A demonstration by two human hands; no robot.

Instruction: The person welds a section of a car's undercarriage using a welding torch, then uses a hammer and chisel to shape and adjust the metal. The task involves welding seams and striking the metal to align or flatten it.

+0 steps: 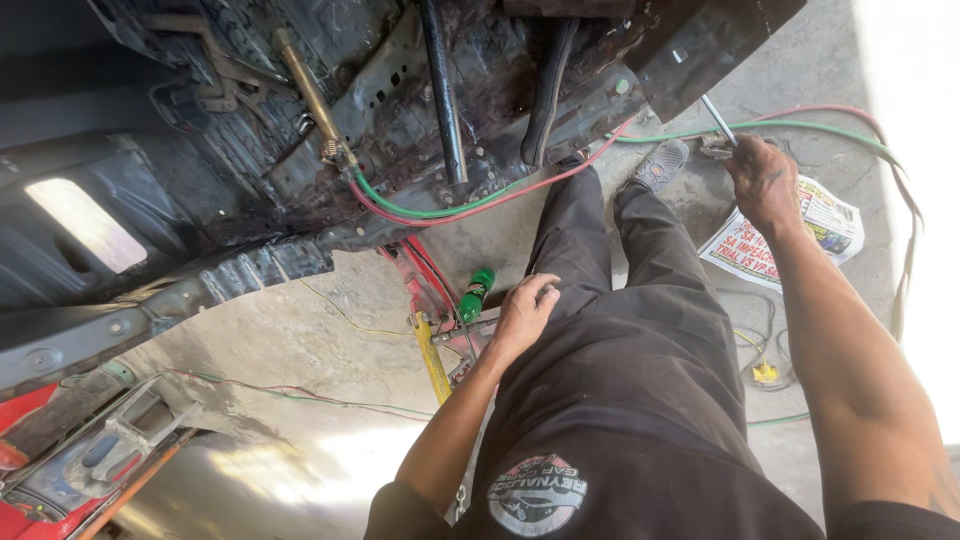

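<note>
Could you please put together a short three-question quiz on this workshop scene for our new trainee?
1. True or false: the right hand grips a slim metal tool.
2. Where does the left hand rest: A on the person's own thigh, B on the green bottle, C on the newspaper?
3. Which two colours are the paired hoses leading to the brass torch?

Key: 1 true; 2 A; 3 green and red.

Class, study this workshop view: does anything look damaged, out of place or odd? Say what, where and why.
The dark metal vehicle body at upper left looks rusted and scorched. A torch lies on it, its red and green hoses trailing loose across the floor. A newspaper lies crumpled by the right hand.
</note>
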